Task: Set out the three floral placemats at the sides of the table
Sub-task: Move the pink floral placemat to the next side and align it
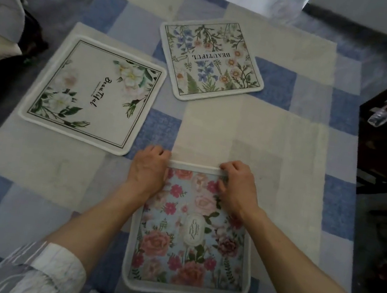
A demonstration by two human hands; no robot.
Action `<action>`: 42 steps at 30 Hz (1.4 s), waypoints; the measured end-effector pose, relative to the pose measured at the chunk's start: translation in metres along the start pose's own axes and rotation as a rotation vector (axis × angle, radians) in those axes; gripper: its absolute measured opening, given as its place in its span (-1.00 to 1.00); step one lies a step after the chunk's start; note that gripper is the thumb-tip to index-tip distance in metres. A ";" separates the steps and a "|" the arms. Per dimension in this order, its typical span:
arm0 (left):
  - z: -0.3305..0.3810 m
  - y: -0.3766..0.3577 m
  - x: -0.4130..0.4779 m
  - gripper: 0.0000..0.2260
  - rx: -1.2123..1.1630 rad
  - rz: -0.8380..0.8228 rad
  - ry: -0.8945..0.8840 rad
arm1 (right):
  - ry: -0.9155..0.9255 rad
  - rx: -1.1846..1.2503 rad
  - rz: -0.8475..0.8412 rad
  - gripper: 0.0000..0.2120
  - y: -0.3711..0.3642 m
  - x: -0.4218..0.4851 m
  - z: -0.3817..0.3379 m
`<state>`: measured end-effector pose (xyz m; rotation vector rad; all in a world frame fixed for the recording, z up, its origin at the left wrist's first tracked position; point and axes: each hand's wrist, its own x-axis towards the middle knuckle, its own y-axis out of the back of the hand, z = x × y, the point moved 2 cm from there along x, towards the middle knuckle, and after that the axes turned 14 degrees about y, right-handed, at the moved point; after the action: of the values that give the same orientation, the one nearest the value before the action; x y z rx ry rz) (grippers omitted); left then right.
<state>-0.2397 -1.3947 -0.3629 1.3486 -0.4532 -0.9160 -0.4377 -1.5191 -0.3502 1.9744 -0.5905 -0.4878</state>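
Both my hands are on the far edge of the pink rose placemat (192, 232), which lies at lower centre of the frame, right in front of me on the blue and cream checked cloth (277, 139). My left hand (149, 169) sits at the far left corner and my right hand (236, 186) at the far right corner. The fingers of both are curled over the white rim and pinching it, thumbs tucked underneath as far as I can judge; the fingertips themselves are hidden by the knuckles.

The mat looks slightly longer from me outward than across, and its near edge lies close to my body at the bottom of the frame. My hands are equally near to it, one at each corner, so neither has the advantage. Any push or pull would run straight along that long axis, away from me or back.

The other two mats are already down: the white blossom placemat (91, 94) at centre left, and the blue wildflower placemat (211, 60) at upper centre, turned at an angle. They are near each other but not touching, and both are well apart from the one I hold.

I judge this third mat is nearly placed and needs only squaring to my side.
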 end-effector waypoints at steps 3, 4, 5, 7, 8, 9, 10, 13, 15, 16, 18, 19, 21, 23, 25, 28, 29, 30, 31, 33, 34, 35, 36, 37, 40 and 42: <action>0.001 0.000 0.002 -0.82 0.007 -0.016 0.016 | 0.015 -0.011 0.007 -0.71 0.001 0.004 0.006; 0.001 0.001 0.003 -0.81 -0.001 -0.020 0.018 | 0.020 -0.013 0.008 -0.73 0.000 0.005 0.006; 0.001 0.003 0.004 -0.82 -0.003 -0.023 0.018 | 0.026 -0.018 0.008 -0.76 0.000 0.006 0.007; 0.003 0.005 0.004 -0.84 0.021 -0.017 0.016 | 0.026 -0.022 0.011 -0.80 -0.001 0.007 0.008; 0.004 0.006 0.003 -0.84 0.039 -0.009 0.014 | 0.022 -0.020 0.017 -0.80 -0.001 0.006 0.008; 0.006 0.006 0.001 -0.84 0.055 -0.001 0.011 | 0.018 -0.017 0.026 -0.81 -0.001 0.006 0.007; 0.007 0.006 -0.001 -0.83 0.065 0.005 0.007 | 0.013 -0.015 0.036 -0.81 -0.002 0.005 0.008; 0.009 0.005 -0.003 -0.81 0.079 0.012 -0.022 | -0.009 -0.006 0.065 -0.83 -0.005 -0.001 0.008; 0.010 0.005 -0.003 -0.82 0.093 0.024 -0.062 | -0.024 0.001 0.089 -0.83 -0.007 -0.007 0.009; 0.011 0.005 -0.003 -0.83 0.106 0.030 -0.081 | -0.027 0.002 0.098 -0.82 -0.009 -0.009 0.009; 0.012 0.006 -0.001 -0.86 0.129 0.044 -0.123 | -0.038 0.001 0.110 -0.82 -0.010 -0.014 0.009; 0.013 0.006 0.000 -0.86 0.134 0.051 -0.147 | -0.049 0.003 0.118 -0.82 -0.011 -0.017 0.009; 0.016 0.006 0.002 -0.87 0.138 0.063 -0.188 | -0.074 0.010 0.129 -0.81 -0.012 -0.023 0.008; 0.021 0.006 0.004 -0.87 0.143 0.074 -0.217 | -0.107 0.013 0.138 -0.80 -0.013 -0.032 0.008; 0.025 0.005 0.006 -0.87 0.141 0.079 -0.235 | -0.133 0.024 0.146 -0.78 -0.013 -0.041 0.008; 0.028 0.003 0.008 -0.87 0.141 0.081 -0.246 | -0.134 0.001 0.119 -0.70 -0.010 -0.046 0.011; 0.027 0.003 0.009 -0.88 0.143 0.081 -0.247 | -0.134 -0.020 0.106 -0.69 -0.008 -0.045 0.014; 0.026 0.003 0.010 -0.89 0.147 0.083 -0.247 | -0.137 -0.040 0.094 -0.71 -0.006 -0.044 0.016; 0.025 0.003 0.011 -0.90 0.151 0.085 -0.248 | -0.142 -0.055 0.079 -0.73 -0.004 -0.041 0.019; 0.024 0.001 0.012 -0.90 0.149 0.087 -0.251 | -0.152 -0.068 0.046 -0.75 -0.002 -0.037 0.023; 0.024 0.000 0.012 -0.90 0.146 0.087 -0.251 | -0.158 -0.071 0.035 -0.76 -0.002 -0.036 0.024; 0.023 0.000 0.011 -0.91 0.144 0.086 -0.250 | -0.164 -0.071 0.029 -0.77 -0.002 -0.035 0.023; 0.023 -0.001 0.011 -0.91 0.140 0.087 -0.249 | -0.170 -0.069 0.026 -0.77 -0.003 -0.034 0.023; 0.023 -0.002 0.011 -0.91 0.134 0.089 -0.247 | -0.173 -0.063 0.021 -0.78 -0.003 -0.033 0.022; 0.019 0.000 0.008 -0.90 0.103 0.100 -0.229 | -0.165 -0.048 -0.023 -0.78 -0.002 -0.028 0.025; 0.015 0.001 0.005 -0.91 0.077 0.110 -0.211 | -0.153 -0.040 -0.046 -0.80 0.000 -0.022 0.027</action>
<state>-0.2478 -1.4083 -0.3598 1.2882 -0.7246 -0.9611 -0.4699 -1.5248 -0.3604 1.9272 -0.6272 -0.6791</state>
